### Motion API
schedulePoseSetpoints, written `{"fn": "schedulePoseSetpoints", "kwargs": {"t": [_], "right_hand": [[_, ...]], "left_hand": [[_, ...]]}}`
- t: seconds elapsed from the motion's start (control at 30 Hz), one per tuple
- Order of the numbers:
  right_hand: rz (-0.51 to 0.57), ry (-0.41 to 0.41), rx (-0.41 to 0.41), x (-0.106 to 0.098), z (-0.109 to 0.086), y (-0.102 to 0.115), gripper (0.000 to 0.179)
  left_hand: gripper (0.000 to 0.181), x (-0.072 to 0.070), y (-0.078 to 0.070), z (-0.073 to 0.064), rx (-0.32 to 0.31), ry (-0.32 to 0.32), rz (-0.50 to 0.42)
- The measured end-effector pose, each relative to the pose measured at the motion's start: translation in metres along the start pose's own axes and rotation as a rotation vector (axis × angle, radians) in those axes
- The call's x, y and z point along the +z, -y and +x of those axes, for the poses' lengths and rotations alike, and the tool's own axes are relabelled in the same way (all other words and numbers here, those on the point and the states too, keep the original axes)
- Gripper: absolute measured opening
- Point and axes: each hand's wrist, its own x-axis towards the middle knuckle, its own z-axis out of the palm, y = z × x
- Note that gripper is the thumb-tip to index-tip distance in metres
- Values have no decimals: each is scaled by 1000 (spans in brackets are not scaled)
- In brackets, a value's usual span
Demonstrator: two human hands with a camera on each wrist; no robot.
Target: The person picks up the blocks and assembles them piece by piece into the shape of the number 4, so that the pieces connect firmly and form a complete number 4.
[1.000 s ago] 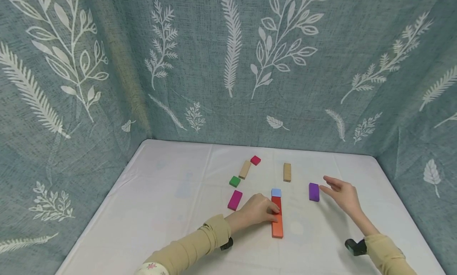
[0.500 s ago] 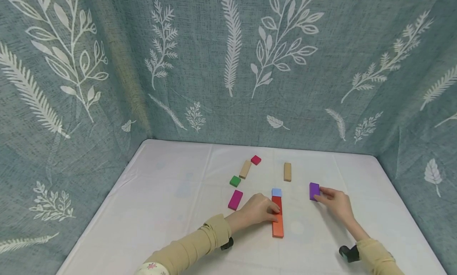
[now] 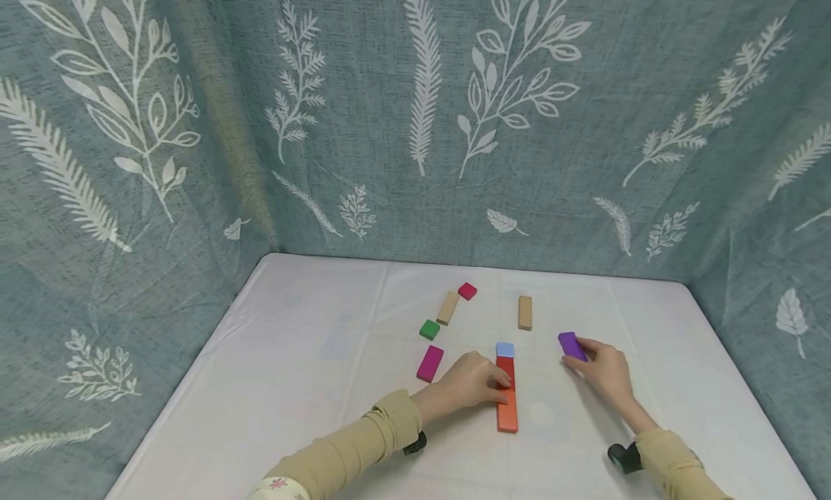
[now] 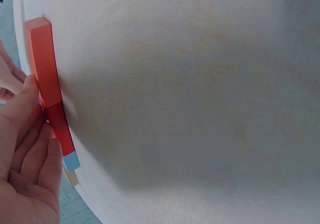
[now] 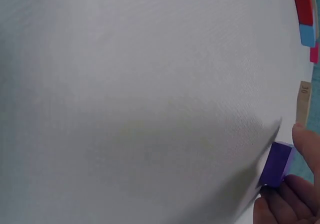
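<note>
I see a table [image 3: 311, 319] draped in white cloth with rounded far corners. On it, a light blue block [image 3: 505, 350], a red block [image 3: 506, 365] and an orange block [image 3: 507, 418] line up end to end. Leftward lie a magenta block [image 3: 430, 363], a green block [image 3: 430, 330], a slanted wooden block [image 3: 447, 308] and a crimson block [image 3: 467, 291]; a second wooden block [image 3: 525, 313] sits beyond the row.

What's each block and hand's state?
Left hand: touching orange block and red block
Right hand: pinching purple block
Purple block: pinched
Orange block: near end of row
Red block: mid-row
Light blue block: far end of row
Magenta block: unheld
Green block: unheld
Left wooden block: unheld
Right wooden block: unheld
Crimson block: unheld
</note>
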Motion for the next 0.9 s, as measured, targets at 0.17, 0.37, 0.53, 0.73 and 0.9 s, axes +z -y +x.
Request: {"fn": "schedulePoseSetpoints", "kwargs": {"t": [0.17,0.37,0.53,0.73,0.9], "right_hand": [[-12,8,5,2,0,3,53],[-14,-17,-8,3,0,1,49],[-20,-53,-34,4,0,-1,47],[-23,-68,-36,5,-1,-2,46],[-2,-51,-25,2,-2,-1,46]], "left_hand": [[26,0,-1,0,-6,-3,0],[26,0,-1,-1,-13,0,-5],[25,0,-1,-2,-15,3,-7],[25,0,-1,-2,-12,3,1],[25,0,-2,-3,-19,6,5]]}}
